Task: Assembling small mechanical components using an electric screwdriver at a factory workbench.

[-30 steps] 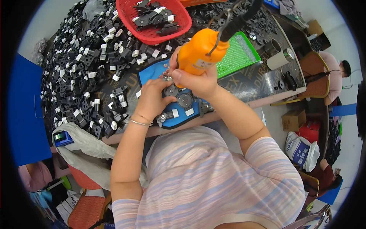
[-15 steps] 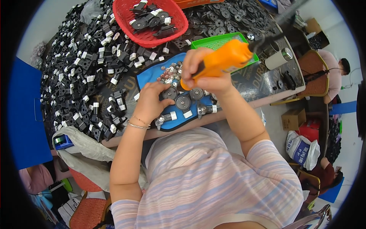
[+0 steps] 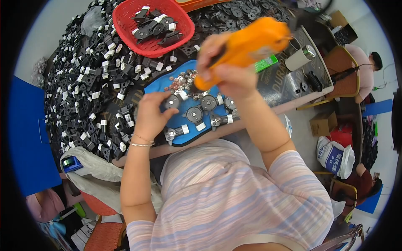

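My right hand (image 3: 232,75) is wrapped round an orange electric screwdriver (image 3: 255,42), its body slanting up to the right and its tip over small metal and copper-coloured parts (image 3: 181,81). Between thumb and fingers, my left hand (image 3: 151,115) holds a black caster wheel (image 3: 172,101) with a white tab at the blue mat's left side. The screwdriver tip looks apart from this wheel. More wheels lie on the blue mat (image 3: 157,87), among them a dark round one (image 3: 194,114) in front, and a bracket (image 3: 176,131) with a white tab near the edge.
Black brackets with white tabs (image 3: 96,83) are heaped across the left of the table. A red basket (image 3: 155,52) with assembled pieces stands behind the mat. Black discs (image 3: 234,14) are piled at the back. To the right are a green tray (image 3: 266,63) and a pale tumbler (image 3: 298,59).
The screwdriver has lifted up and away from the wheel. My left hand has shifted left with the wheel, whose white tab now shows. The whole view has also moved slightly.
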Available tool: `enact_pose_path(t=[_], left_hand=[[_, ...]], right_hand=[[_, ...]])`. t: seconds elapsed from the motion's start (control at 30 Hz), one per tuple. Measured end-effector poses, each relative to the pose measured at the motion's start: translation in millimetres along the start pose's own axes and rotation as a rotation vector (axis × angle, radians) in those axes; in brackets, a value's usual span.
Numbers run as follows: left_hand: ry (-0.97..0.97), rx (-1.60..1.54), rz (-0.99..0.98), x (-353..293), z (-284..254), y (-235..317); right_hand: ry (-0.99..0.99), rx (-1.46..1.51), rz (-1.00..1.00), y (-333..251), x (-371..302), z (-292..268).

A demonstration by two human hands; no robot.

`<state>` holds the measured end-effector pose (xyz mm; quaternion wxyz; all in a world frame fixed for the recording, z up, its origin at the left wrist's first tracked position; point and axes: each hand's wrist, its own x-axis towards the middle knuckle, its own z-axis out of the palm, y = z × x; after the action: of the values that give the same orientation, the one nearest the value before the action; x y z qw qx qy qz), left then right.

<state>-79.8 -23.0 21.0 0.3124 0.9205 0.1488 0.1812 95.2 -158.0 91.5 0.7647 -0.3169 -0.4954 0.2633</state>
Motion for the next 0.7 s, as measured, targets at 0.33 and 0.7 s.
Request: enact_pose_path(t=[0.33, 0.7], left_hand=[[-0.238, -0.119, 0.185, -39, 0, 62], [-0.334, -0.043, 0.063, -32, 14, 61]], right_hand=[[0.532, -0.211, -0.271, -45, -42, -74], [0.471, -0.302, -0.159, -22, -41, -80]])
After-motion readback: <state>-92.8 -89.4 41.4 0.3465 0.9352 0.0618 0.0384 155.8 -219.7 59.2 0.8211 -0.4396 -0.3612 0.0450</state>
